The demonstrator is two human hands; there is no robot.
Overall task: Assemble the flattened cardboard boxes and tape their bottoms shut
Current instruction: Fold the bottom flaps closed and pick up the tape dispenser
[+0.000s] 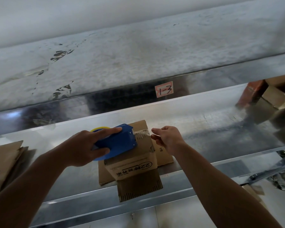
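Note:
A small cardboard box (135, 167) stands bottom-up on a flat carton (164, 155) on the metal shelf (204, 122). Clear tape (141, 131) runs across its upturned bottom flaps. My left hand (87, 148) grips a blue tape dispenser (117, 142) with a yellow roll, and its front edge sits on the box at the tape. My right hand (167, 138) hovers just right of the box with loosely curled fingers, holding nothing. Printed characters show on the box's near side.
A stack of flattened cardboard (5, 163) lies at the shelf's left end. Assembled boxes (276, 96) sit at the far right. A label reading 1-3 (164, 89) is stuck on the upper shelf's front edge. More cardboard (253, 193) lies below at right.

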